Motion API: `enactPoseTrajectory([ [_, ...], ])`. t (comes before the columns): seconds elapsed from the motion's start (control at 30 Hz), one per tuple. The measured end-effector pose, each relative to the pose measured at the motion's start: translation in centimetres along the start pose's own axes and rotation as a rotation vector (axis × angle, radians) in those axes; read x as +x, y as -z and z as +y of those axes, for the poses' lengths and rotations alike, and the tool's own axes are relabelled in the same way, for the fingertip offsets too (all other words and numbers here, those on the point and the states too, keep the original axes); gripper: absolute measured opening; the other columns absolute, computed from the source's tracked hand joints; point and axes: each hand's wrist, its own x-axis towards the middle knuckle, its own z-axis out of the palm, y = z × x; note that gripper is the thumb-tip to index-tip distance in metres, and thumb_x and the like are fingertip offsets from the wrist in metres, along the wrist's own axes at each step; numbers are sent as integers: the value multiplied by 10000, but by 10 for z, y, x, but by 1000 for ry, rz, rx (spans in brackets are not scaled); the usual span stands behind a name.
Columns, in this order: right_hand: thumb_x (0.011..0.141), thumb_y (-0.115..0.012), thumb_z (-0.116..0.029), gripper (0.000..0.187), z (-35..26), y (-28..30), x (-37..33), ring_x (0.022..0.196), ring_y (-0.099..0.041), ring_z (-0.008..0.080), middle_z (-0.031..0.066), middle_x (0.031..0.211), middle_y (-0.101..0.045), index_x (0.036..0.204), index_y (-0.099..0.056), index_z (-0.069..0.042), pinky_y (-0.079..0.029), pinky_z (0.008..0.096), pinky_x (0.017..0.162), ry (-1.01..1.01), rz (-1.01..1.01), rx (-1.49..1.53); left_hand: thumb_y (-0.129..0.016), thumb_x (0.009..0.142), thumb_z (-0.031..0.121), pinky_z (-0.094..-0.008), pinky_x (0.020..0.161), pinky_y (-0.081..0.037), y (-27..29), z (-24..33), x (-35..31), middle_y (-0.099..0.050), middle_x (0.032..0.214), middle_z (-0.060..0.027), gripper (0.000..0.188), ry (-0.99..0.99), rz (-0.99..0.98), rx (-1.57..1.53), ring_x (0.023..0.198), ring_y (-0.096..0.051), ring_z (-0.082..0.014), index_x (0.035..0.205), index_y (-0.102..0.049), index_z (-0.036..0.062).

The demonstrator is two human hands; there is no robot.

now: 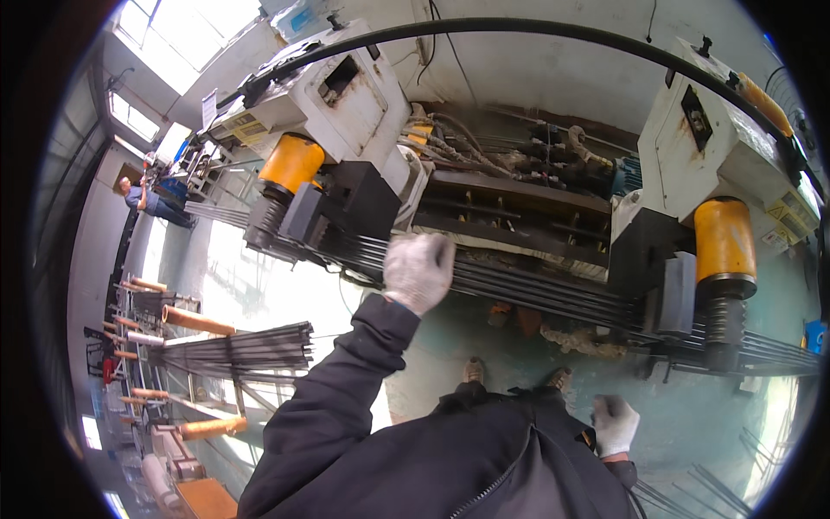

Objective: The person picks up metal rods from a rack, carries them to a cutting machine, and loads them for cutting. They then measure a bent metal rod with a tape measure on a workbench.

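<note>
While white machines [354, 108] with yellow cylinders [294, 163] stand along the long dark rods [536, 294], the curled left hand [419, 272] overlaps their middle, its grip uncertain; the half-curled right hand [615, 426] hangs well apart, contents indiscernible.

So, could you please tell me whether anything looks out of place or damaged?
The loose rods at lower right lie splayed, unlike the neat row before the person. The left housing has rust-like stains around its opening, suggesting wear.
</note>
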Motion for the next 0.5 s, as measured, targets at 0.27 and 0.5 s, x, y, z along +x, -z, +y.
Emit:
enactPoseTrajectory([
  [0.27, 926, -805, -81, 69, -271, -73, 122, 759, -710, 336, 116, 872, -742, 937, -737, -78, -570, 455, 701, 740, 200, -47, -700, 998, 232, -517, 721, -551, -2, -15, 4, -701, 688, -150, 279, -169, -48, -52, 705, -716, -381, 758, -675, 91],
  [0.5, 1139, -465, -531, 612, -299, -120, 194, 991, -782, 440, 246, 995, -805, 1036, -838, -57, -613, 533, 895, 253, -353, -557, -647, 1049, 310, -539, 772, -579, 11, -27, 10, -738, 785, -203, 357, -74, -220, 3, 794, -735, -421, 799, -724, 68],
])
